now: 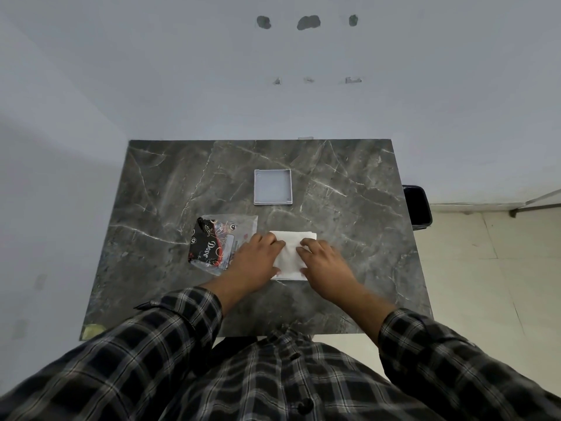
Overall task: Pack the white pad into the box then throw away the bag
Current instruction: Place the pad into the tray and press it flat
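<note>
A white pad (290, 253) lies flat on the dark marble table (349, 214), near its middle front. My left hand (256, 259) presses on the pad's left edge and my right hand (326, 262) on its right edge, fingers spread and flat. Just left of the pad lies a crumpled clear plastic bag (218, 241) with a black "Dove" print, partly under my left wrist. Farther back stands a small square grey box (273, 187), open and empty, well apart from both hands.
A black bin (419, 208) stands on the floor beside the table's right edge. The table's back edge meets a grey wall. A yellowish patch (92, 331) marks the front left corner. My checked shirt fills the bottom of the view.
</note>
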